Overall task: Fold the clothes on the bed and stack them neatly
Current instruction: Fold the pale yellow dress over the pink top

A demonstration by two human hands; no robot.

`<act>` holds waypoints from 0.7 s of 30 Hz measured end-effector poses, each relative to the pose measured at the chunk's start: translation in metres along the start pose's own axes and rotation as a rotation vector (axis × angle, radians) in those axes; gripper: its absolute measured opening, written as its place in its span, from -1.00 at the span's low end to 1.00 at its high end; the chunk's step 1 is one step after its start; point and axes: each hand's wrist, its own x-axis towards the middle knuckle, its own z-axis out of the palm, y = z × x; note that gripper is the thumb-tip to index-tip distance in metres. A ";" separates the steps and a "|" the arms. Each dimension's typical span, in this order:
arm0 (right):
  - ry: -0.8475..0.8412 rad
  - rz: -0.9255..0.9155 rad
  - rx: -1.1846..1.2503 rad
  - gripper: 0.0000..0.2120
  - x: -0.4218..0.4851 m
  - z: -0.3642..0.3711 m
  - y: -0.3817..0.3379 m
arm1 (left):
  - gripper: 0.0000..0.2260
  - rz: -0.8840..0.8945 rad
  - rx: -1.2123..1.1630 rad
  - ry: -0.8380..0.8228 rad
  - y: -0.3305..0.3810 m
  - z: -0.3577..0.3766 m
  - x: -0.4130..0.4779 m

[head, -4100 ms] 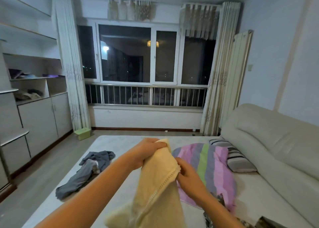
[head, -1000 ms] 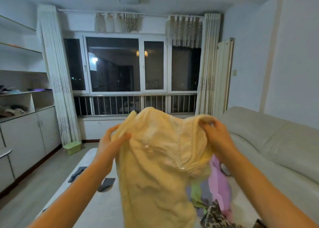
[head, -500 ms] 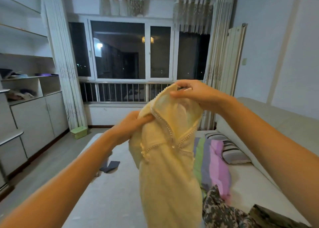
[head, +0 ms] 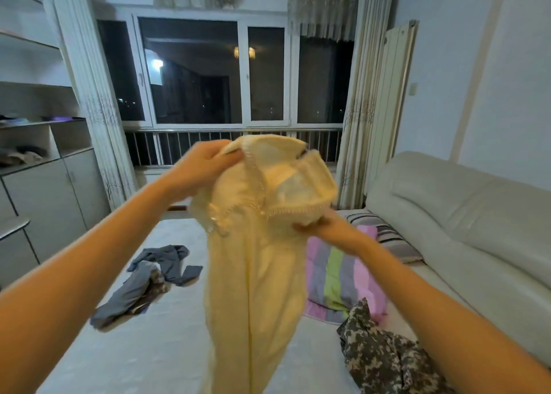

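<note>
I view a white bed (head: 149, 349) with a flat, finely textured top, set in a dim room. A wide white-framed window (head: 190, 71) with dark panes fills the far wall, with pale pleated curtains (head: 89, 95) at both sides. A grey cabinet with open shelves (head: 53, 197) stands at the left. A padded beige headboard (head: 462, 214), smooth and leather-like, runs along the right side of the bed, and a white ribbed radiator (head: 396, 89) is mounted on the wall beyond it.

The pale yellow fleecy garment (head: 256, 274) hangs in the air over the middle of the bed, with a beaded or stitched trim along its upper opening. My left hand (head: 202, 167) is clamped on its topmost edge. My right hand (head: 325, 229) grips the trimmed edge lower down; its fingertips are partly hidden by the cloth.

A crumpled grey garment (head: 149, 277) lies on the bed to the left. A folded quilt striped in pink, green and grey (head: 337, 274) lies to the right, beside a grey-and-white striped pillow (head: 393, 241). A camouflage-print garment (head: 378, 355) lies bunched at the near right. The hanging garment blocks my view of the bed centre.
</note>
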 end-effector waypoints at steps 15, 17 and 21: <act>0.087 -0.050 -0.420 -0.92 0.030 -0.102 -0.053 | -0.63 -0.194 0.374 -0.282 -0.073 -0.048 -0.046; 0.010 -0.022 -0.493 -0.95 0.025 -0.114 -0.056 | -0.58 -0.307 0.387 -0.509 -0.073 -0.045 -0.048; -0.165 0.091 -0.752 -0.90 0.017 -0.120 -0.054 | -0.69 -0.255 0.539 -0.384 -0.074 -0.046 -0.035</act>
